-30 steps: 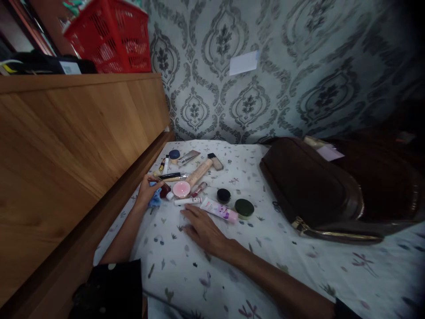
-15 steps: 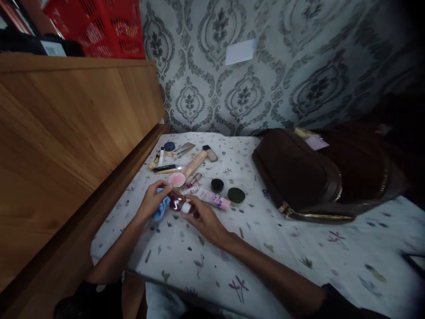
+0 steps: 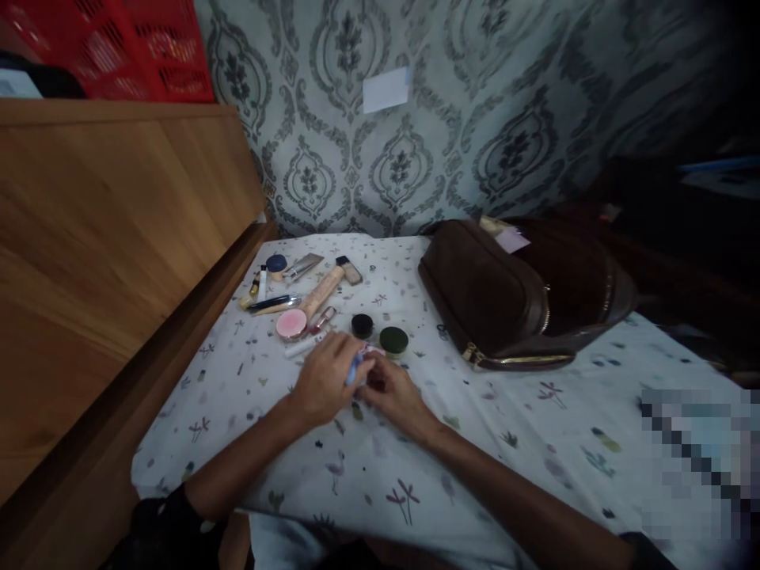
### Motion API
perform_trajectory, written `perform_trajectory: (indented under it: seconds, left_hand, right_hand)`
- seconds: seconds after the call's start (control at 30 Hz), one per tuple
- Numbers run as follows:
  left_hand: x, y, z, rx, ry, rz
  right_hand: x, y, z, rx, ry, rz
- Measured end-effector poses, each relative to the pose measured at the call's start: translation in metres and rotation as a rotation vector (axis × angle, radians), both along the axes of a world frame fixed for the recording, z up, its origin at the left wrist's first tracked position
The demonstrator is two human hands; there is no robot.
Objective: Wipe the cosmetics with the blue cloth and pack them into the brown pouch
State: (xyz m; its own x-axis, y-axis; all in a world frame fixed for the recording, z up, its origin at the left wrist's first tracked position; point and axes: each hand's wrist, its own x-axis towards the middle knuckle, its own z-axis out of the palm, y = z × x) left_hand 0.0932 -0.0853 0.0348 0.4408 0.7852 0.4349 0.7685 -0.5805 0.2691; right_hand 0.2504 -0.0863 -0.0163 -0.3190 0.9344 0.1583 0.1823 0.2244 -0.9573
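My left hand [image 3: 329, 376] is closed around a light blue cloth [image 3: 355, 369]. Against it, my right hand [image 3: 399, 393] is curled with its fingertips meeting the cloth; the small reddish-brown bottle with a white cap is almost wholly covered by the hands. Just behind the fingers, part of a pink and white tube [image 3: 374, 349] shows. Beyond lie a black round lid [image 3: 362, 325], a dark green round jar [image 3: 393, 340], a pink compact [image 3: 291, 324], a lip gloss tube [image 3: 323, 319] and a white tube [image 3: 304, 346].
Farther back lie a beige tube [image 3: 321, 291], a foundation bottle [image 3: 350, 271], a silver tube [image 3: 304, 267], a blue-lidded jar [image 3: 276, 264] and pens or brushes [image 3: 274, 303]. An open brown bag [image 3: 484, 293] stands right. A wooden panel [image 3: 119, 214] borders the left, below a red basket [image 3: 172, 51].
My hands have moved right relative to the compact and come together. The left hand now covers the bottle that showed between them. The view has turned slightly right.
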Motion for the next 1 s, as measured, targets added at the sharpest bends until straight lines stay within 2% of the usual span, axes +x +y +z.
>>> perform_trajectory:
  seconds: [0.07,0.17,0.3,0.53,0.67,0.83,0.93,1.0]
  left_hand:
    - [0.01,0.002,-0.012,0.041,0.132,-0.016]
    - [0.013,0.008,-0.024,0.092,0.168,0.007]
    - [0.008,0.012,-0.026,0.123,0.135,-0.008]
    - [-0.006,0.014,-0.023,0.073,0.097,-0.004]
    - [-0.012,0.015,-0.018,-0.051,0.0,0.029]
    - [-0.014,0.019,-0.017,-0.212,-0.225,0.027]
    - [-0.015,0.021,-0.024,-0.224,-0.332,0.048]
    - [-0.014,0.019,-0.028,-0.185,-0.363,0.049]
  right_hand:
    - [0.0,0.001,0.001,0.014,0.016,-0.014]
    - [0.0,0.002,0.0,0.011,0.05,-0.008]
    - [-0.001,0.003,-0.003,0.017,0.086,-0.002]
    - [0.001,0.001,-0.006,-0.025,0.087,0.026]
    - [0.007,0.0,-0.003,0.06,0.016,0.013]
    - [0.02,-0.001,0.011,0.192,-0.036,-0.017]
    - [0.023,-0.003,0.017,0.226,-0.053,-0.025]
    - [0.022,-0.003,0.017,0.172,-0.004,-0.04]
